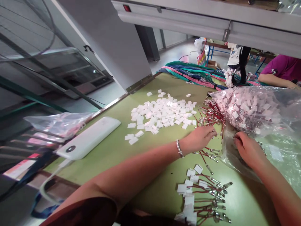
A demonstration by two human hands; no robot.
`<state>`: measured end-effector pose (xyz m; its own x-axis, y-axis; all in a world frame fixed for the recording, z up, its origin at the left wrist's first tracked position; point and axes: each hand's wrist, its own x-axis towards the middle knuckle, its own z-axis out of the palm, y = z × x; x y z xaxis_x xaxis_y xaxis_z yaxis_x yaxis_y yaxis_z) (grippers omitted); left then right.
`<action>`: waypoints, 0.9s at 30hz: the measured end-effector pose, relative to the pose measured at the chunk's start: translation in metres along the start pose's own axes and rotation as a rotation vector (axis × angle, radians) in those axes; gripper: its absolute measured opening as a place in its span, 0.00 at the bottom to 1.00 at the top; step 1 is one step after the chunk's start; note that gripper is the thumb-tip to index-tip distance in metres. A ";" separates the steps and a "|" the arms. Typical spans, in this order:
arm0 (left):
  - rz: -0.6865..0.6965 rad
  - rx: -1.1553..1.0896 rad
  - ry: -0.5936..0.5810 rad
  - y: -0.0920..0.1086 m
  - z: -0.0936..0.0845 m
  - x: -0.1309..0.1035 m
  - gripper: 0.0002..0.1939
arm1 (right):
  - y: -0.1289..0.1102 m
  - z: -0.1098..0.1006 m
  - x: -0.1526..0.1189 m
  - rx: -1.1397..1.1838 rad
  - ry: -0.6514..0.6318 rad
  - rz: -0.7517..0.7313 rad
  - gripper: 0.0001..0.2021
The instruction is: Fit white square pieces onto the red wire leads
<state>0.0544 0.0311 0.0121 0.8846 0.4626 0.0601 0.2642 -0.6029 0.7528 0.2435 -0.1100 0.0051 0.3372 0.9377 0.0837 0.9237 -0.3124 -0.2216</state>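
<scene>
My left hand (199,138), with a bracelet on its wrist, is closed in a pinch beside a bundle of red wires (213,113) with metal terminals. A small metal tip shows at its fingertips, seemingly a terminal wire. My right hand (250,150) is bent with thumb and fingertips together, over the clear plastic bag (228,147); what it holds, if anything, is too small to make out. Loose red wires (207,153) lie below my left hand. Nearer me are white plastic connectors (189,201) joined to short red wires with metal ends.
A heap of white connectors (164,113) spreads over the green table (150,160). Another clear bag (249,106) is full of white pieces. A white power bank-like device (94,138) lies left. Long coloured cables (188,70) run along the back. Another person's arm (272,78) rests far right.
</scene>
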 end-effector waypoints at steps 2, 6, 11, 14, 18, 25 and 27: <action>0.010 0.010 -0.032 0.001 0.003 -0.001 0.13 | -0.011 -0.001 -0.004 0.149 0.066 -0.012 0.10; -0.005 -0.004 -0.095 0.001 0.011 -0.004 0.15 | -0.032 0.008 -0.013 0.407 0.123 -0.105 0.10; 0.017 -0.046 -0.140 -0.001 0.013 -0.005 0.14 | -0.043 0.016 -0.017 0.539 0.115 -0.094 0.10; 0.042 -0.058 -0.163 -0.002 0.009 -0.004 0.14 | -0.043 0.013 -0.017 0.645 0.098 -0.037 0.11; 0.089 -0.040 -0.176 -0.001 0.006 -0.004 0.14 | -0.040 0.011 -0.015 0.662 0.114 -0.036 0.11; 0.204 0.330 -0.192 -0.002 0.009 -0.011 0.10 | -0.038 0.011 -0.019 0.626 -0.096 -0.042 0.12; 0.253 0.398 -0.195 -0.003 0.012 -0.014 0.08 | -0.041 0.011 -0.020 0.668 -0.191 -0.007 0.14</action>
<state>0.0465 0.0184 0.0013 0.9850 0.1634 0.0563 0.1250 -0.8987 0.4203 0.1973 -0.1145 0.0019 0.2369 0.9689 -0.0713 0.5954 -0.2028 -0.7774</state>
